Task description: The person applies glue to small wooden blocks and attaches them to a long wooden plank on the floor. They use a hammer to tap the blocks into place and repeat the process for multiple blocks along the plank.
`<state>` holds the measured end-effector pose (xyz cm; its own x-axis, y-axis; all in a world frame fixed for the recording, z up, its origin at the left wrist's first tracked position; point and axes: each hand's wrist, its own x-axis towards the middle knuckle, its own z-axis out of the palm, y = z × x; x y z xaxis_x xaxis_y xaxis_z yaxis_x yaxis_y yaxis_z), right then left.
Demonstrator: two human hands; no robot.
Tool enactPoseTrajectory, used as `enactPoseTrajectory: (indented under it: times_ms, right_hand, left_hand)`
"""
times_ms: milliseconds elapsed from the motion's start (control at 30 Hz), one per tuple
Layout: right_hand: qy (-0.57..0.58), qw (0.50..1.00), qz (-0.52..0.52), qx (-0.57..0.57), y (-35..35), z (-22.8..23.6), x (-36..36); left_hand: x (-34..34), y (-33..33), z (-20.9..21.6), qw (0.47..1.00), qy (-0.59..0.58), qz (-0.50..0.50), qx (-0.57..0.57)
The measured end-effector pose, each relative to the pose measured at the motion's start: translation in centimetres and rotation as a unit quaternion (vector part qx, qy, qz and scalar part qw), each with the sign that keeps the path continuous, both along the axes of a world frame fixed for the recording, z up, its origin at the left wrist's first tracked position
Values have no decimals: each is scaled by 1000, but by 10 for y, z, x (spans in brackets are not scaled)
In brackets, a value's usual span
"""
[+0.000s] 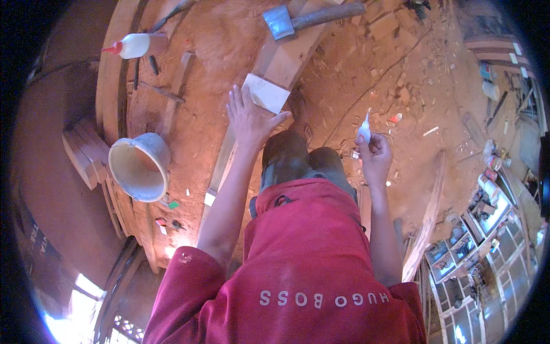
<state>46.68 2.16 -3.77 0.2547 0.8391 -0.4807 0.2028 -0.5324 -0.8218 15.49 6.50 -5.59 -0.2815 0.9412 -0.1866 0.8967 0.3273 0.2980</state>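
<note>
My left hand [250, 119] is open, fingers spread, over the near left edge of a white rectangular piece [268, 94]. The piece lies across a long wooden board [286, 60] on the ground, and whether it is paper or a thin sheet I cannot tell. To the right, above my knee, my right hand [376, 160] is closed on a small white bottle with a pointed nozzle [365, 129]. Its tip points up, away from me; my fingers hide its lower end. A hammer [279, 23] with a blue-grey head and wooden handle rests on the board's far end.
A pale bucket [140, 192] stands at my left. Beyond it lies a white bottle with a red pointed cap [135, 46], beside dark tools and timber. Wood chips litter the brown ground. A rack with small parts [458, 249] fills the lower right.
</note>
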Motion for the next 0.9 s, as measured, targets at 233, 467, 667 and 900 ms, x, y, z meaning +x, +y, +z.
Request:
enactPoseTrajectory:
  times_ms: [233, 467, 667, 900]
  right_hand:
    - [34, 999, -10, -10, 49, 6, -6]
    - [22, 1000, 4, -17, 85, 8, -15]
    - [7, 1000, 16, -24, 99, 8, -18]
    - [11, 999, 23, -42, 108, 8, -22]
  left_hand:
    - [4, 23, -2, 997, -55, 35, -38]
    - [7, 33, -1, 998, -18, 26, -54]
    - [7, 30, -3, 998, -7, 19, -67]
    - [3, 25, -10, 999, -8, -3, -32]
